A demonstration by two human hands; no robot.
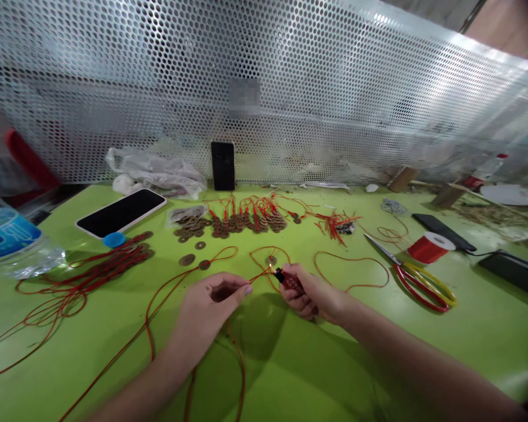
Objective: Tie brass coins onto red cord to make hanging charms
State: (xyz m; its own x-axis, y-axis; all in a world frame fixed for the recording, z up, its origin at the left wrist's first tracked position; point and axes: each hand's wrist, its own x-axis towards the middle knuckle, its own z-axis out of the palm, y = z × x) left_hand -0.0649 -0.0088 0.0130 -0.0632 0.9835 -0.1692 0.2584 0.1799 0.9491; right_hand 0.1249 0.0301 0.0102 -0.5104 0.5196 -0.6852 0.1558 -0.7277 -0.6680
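In the head view my left hand (217,299) pinches a thin red cord (259,275) between thumb and fingers. My right hand (310,290) is closed round a red lighter (290,282) with a black top. A small flame (270,265) burns at the lighter's tip, right beside the end of the cord. Just behind the flame lies a round coin (270,259) with red cord looped about it. Another coin (204,265) on a red cord lies to the left, close to my left hand. Long cord tails hang down below my left wrist.
Corded coins (246,223) lie in rows behind my hands. Scissors (416,284) and a spool of red thread (430,247) are on the right. A water bottle (13,240), a flat phone (122,213) and more corded coins (127,255) lie left. An upright phone (223,166) leans against the perforated metal screen (290,70).
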